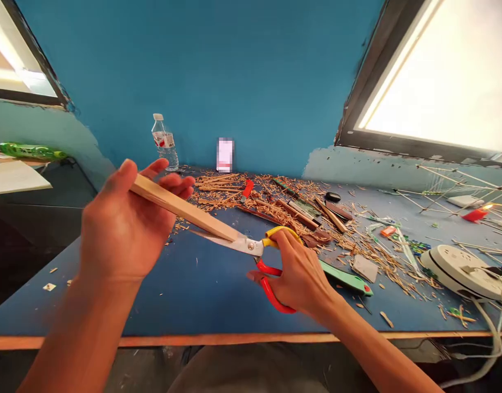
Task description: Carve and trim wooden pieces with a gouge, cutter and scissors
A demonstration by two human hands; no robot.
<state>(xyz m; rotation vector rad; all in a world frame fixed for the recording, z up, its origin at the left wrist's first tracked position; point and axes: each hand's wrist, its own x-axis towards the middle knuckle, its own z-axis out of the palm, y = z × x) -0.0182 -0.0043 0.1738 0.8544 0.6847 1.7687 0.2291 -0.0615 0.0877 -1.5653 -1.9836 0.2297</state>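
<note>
My left hand (130, 218) holds one end of a long, pale wooden stick (185, 207) between its thumb and palm, the other fingers loosely curled behind. The stick slants down to the right above the blue tabletop. My right hand (300, 267) grips scissors (251, 245) by their yellow and red handles. The scissor blades point left and lie against the stick's lower right end; one blade shows below the stick, and the other is largely hidden by it.
Wood shavings (255, 213) and loose sticks cover the back of the table (185, 305). A plastic bottle (165, 147) stands near the wall. On the right are a green-handled tool (345, 278), a power strip (451, 270) with cables and a thin stick frame (455, 188).
</note>
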